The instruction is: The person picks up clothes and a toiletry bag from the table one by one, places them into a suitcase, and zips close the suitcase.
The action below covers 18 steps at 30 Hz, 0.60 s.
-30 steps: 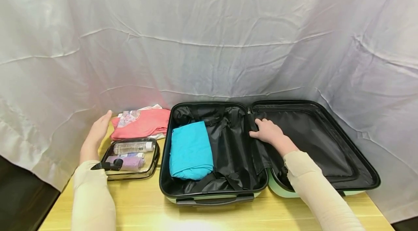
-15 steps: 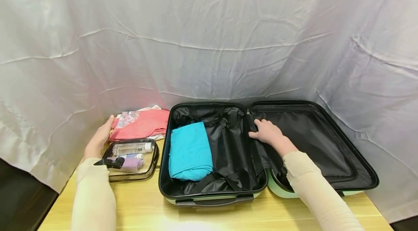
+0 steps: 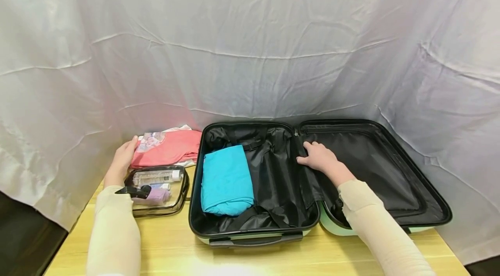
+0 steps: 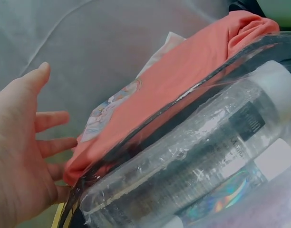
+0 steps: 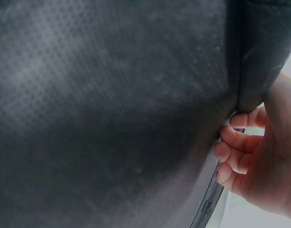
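The left hand (image 3: 122,159), fingers straight, has moved in to touch the folded pink shirt (image 3: 169,148); the right hand (image 3: 320,159) still grips the suitcase (image 3: 254,224) liner, fingers curled.

teal folded cloth (image 3: 228,180) (in suitcase's left half) | white backdrop sheet (image 3: 250,41) | wooden table (image 3: 175,250)

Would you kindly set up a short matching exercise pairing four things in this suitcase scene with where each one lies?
Things:
1. teal folded cloth
2. coral garment
3. clear toiletry pouch
4. right hand

Places:
A. on the table beside the left hand
B. on the dark lining at the suitcase hinge
C. inside the left half of the suitcase
D. on the table, in front of the coral garment

Pairs: 1-C, 2-A, 3-D, 4-B
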{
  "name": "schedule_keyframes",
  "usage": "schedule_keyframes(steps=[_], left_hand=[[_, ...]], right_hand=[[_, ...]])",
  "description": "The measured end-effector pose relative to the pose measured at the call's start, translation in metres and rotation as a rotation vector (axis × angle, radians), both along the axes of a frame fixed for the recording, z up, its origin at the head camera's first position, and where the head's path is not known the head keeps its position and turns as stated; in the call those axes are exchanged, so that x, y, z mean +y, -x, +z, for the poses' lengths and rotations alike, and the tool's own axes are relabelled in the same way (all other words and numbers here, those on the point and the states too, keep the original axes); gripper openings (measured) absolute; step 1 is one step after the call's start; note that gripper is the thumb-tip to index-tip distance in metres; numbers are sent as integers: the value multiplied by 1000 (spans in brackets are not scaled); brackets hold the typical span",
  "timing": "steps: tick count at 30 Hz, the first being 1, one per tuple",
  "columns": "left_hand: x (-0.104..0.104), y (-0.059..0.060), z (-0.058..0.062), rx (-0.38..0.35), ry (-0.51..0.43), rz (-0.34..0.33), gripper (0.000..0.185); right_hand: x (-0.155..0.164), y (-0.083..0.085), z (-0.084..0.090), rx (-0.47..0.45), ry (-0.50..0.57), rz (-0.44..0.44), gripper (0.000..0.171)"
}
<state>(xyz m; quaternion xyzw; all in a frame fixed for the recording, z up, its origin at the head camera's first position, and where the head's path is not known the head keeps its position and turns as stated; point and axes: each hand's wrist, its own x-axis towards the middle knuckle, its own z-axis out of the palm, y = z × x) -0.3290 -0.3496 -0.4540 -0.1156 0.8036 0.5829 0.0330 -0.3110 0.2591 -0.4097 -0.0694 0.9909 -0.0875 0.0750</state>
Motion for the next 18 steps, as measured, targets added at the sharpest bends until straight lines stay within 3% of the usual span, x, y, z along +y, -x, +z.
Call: schedule_keyframes(steps=[3,9,13,18], left_hand=[[3,2,0,44,10,53,84],[2,7,0,104,74,91,71],[2,7,-1,84,69,143,65],[1,7,-2,-3,64,180,70]], right_hand=[[0,0,1,-4,2,-2,71],[-1,-1,3,-6,8,-1,71],[-1,-1,2,-7,11,-2,71],[-1,0,1,-1,14,0,71]])
